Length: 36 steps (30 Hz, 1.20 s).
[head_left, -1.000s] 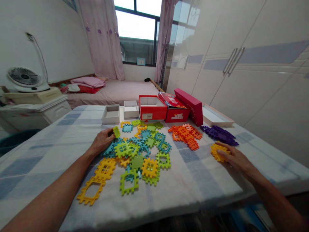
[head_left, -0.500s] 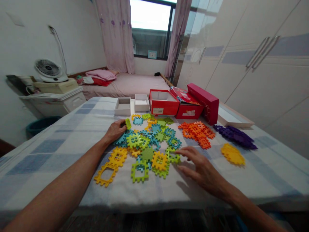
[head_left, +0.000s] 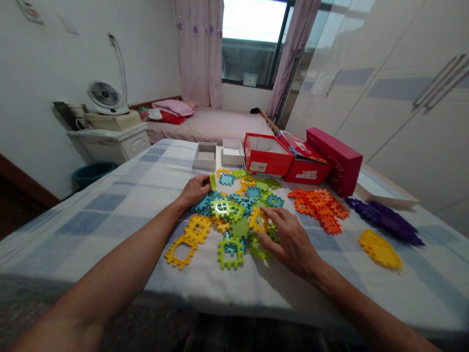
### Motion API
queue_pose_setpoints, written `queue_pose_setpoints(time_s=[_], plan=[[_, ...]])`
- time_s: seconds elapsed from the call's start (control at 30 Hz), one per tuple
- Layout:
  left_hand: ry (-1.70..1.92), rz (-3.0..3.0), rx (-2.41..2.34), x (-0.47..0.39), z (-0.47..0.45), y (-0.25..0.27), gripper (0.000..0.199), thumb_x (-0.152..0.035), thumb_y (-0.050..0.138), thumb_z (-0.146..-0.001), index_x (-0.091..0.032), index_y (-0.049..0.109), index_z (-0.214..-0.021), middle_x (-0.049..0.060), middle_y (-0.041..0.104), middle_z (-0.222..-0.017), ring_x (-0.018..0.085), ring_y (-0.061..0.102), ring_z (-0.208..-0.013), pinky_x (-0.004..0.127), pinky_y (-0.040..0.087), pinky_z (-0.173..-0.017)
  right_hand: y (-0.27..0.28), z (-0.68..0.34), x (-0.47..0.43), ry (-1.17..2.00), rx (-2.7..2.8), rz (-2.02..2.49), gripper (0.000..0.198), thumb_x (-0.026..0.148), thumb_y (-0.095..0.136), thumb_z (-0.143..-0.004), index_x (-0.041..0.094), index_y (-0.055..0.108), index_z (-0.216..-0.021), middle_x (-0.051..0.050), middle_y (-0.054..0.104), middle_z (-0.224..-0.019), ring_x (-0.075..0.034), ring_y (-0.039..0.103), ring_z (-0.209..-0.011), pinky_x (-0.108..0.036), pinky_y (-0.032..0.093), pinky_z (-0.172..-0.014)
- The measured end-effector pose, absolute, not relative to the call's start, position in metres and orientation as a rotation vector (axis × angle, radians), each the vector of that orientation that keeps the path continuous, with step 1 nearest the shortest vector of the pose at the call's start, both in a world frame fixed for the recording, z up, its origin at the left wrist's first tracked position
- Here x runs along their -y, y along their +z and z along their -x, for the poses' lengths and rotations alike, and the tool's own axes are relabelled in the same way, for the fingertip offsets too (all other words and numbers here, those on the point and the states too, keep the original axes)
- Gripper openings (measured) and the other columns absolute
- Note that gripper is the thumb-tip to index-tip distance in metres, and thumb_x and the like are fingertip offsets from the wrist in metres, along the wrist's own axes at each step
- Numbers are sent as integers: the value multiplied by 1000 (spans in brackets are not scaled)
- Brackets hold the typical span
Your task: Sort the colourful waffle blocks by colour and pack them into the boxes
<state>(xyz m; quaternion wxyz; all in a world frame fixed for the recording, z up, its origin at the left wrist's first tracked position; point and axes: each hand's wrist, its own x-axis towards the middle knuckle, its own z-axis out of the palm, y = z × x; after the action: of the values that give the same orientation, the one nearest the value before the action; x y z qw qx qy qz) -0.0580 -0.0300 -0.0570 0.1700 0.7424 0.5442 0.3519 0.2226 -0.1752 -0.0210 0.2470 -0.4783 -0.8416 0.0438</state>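
Observation:
My left hand (head_left: 196, 189) is closed on a green interlocking plastic tile (head_left: 213, 182), held upright at the left of a mixed pile. With thumb and fingers, my right hand (head_left: 287, 234) grips a yellow interlocking plastic tile (head_left: 257, 220) over the pile's right side. Below that tile lie blurred green pieces, partly covered by the hand. A green window tile (head_left: 222, 208) sits in the middle of the pile, with several blue tiles (head_left: 254, 192) around it. Closer to me are a green frame tile (head_left: 230, 266) and a joined yellow pair (head_left: 197, 228).
Orange tiles (head_left: 318, 205), purple tiles (head_left: 388, 220) and yellow tiles (head_left: 380, 248) lie in separate heaps on the right. Behind stand two small white boxes (head_left: 205, 161), an open red box (head_left: 267, 164), a second red box (head_left: 309, 171), a long red lid (head_left: 335, 156) and a shallow tray (head_left: 388, 190).
My right hand has moved onto the yellow tile, closed on it and lifted it off the green pieces. The left hand still holds its green tile. The view has swung left.

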Motion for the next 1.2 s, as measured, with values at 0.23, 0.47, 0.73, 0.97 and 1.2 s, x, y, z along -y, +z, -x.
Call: queue_pose_setpoints(time_s=[0.23,0.47,0.73,0.97,1.2], plan=[[1041,-2081,-1557,30,58,-56,37,-27,48,-76,-15,70,-103,5,72,-100,21,65,-91,28,48,-83,6,-164,188,269,2545,919,49,36,56,-84,18,48,-128,-11,57,-118,-26,48,-110,-44,39,-96],[1197,-1943,-1597,24,63,-61,40,-27,49,-75,-13,69,-106,6,73,-98,20,65,-88,27,49,-81,-17,-98,180,63,2639,1009,62,64,56,-76,14,55,-112,-14,59,-106,-30,50,-100,-48,40,-92],[1238,-1931,-1546,23,62,-64,40,-25,50,-72,-11,70,-104,9,73,-95,20,66,-85,28,49,-80,-33,-82,175,83,2640,1117,86,75,52,-71,5,49,-121,-23,54,-120,-38,43,-116,-56,31,-100],[1233,-1934,-1542,23,62,-63,38,-22,50,-72,-12,70,-103,7,73,-93,20,66,-85,28,49,-81,-33,-83,174,155,2596,1147,92,77,53,-67,6,46,-125,-21,54,-118,-37,41,-117,-56,29,-101],[1175,-1971,-1624,27,60,-58,38,-21,49,-73,-14,70,-103,6,73,-97,19,66,-88,26,48,-82,-32,-83,174,249,2533,1035,79,59,69,-65,9,47,-123,-15,51,-115,-31,44,-110,-49,35,-100]])
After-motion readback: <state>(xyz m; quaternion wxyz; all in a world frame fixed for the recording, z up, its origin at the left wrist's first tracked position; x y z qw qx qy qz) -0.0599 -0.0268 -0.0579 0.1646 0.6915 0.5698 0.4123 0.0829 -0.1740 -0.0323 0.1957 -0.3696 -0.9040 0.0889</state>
